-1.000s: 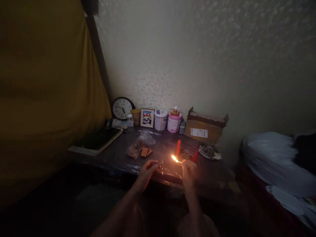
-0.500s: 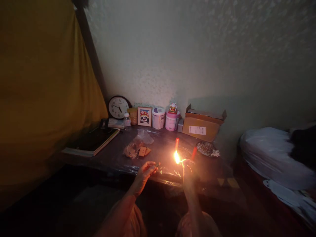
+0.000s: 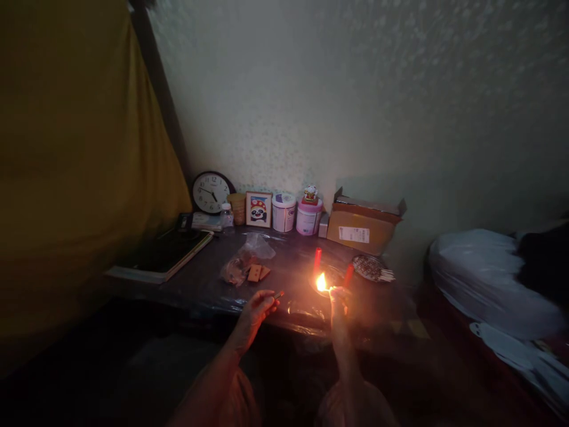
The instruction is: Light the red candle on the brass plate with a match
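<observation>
Where a flame (image 3: 321,283) burns right of frame centre — near a red candle (image 3: 317,260) — the right hand (image 3: 338,298) finger-pinches a stick (image 3: 329,289); the left hand (image 3: 256,309) finger-clamps a small object (image 3: 278,295).

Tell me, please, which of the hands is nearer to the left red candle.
Right. The right hand is close in front of that candle, slightly to its right; the left hand is farther away, well to its left and also in front.
</observation>
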`<state>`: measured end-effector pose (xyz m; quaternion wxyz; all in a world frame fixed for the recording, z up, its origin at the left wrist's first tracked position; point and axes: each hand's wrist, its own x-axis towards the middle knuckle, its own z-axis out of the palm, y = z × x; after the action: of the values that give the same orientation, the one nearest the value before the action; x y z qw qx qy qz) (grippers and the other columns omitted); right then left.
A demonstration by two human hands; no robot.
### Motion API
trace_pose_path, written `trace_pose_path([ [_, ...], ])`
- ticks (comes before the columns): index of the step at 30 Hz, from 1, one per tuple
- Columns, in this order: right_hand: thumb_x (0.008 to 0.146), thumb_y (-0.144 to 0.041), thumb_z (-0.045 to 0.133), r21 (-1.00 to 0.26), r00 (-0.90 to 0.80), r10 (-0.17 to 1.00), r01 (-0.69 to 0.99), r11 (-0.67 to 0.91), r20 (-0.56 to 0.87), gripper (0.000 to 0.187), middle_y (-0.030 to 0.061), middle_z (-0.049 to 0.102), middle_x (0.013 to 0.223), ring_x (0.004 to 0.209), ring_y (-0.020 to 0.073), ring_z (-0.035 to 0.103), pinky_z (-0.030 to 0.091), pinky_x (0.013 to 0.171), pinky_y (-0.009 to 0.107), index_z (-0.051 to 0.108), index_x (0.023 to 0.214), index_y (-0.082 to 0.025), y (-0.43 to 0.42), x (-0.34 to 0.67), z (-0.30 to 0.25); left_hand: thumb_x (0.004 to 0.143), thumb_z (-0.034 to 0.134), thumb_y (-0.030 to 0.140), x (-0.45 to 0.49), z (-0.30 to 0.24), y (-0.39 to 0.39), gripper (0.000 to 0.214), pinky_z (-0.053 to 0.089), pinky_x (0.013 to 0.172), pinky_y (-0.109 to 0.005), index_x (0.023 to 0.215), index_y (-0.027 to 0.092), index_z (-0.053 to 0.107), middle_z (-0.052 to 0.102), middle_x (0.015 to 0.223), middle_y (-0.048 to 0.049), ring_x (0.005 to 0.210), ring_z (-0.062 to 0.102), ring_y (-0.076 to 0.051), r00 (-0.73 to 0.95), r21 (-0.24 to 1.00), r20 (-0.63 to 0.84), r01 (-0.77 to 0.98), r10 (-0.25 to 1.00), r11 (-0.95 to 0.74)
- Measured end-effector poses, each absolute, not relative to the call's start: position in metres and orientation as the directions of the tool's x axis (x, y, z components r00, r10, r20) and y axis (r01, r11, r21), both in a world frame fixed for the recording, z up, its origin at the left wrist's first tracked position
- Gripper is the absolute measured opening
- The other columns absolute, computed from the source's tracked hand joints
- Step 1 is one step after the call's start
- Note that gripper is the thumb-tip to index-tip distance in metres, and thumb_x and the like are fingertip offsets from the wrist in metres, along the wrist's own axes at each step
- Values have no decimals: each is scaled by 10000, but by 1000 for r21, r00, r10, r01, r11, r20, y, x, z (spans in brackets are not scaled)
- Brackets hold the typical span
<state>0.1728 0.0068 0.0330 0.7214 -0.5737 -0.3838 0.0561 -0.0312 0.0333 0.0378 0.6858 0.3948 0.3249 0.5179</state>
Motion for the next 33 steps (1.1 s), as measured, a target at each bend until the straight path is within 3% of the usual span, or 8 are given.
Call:
trace_pose_path([
  [19,739,-388,600,-947,742,594,189,258,310,205,13,680,719,719,171,629,486,712,304,672,754,-197,1,175,52,675,711,307,-31,33,38,194,447,774,-296,820,186,667,699,856,-30,806,610,-157,250,884,-46,-441,967,156],
  [27,726,-367,633,-955,737,627,86,283,253,161,3,677,679,682,163,636,504,684,294,674,732,-212,2,174,52,664,720,317,-30,33,38,207,447,783,-292,817,189,666,703,862,-31,812,610,-156,249,877,-55,-452,967,167],
  [33,665,-377,690,-944,726,647,9,329,233,231,18,670,680,649,165,633,518,661,313,658,732,-158,2,174,56,639,740,335,-30,27,43,246,444,728,-260,824,190,667,678,786,-2,737,600,-132,245,871,-70,-458,967,179],
])
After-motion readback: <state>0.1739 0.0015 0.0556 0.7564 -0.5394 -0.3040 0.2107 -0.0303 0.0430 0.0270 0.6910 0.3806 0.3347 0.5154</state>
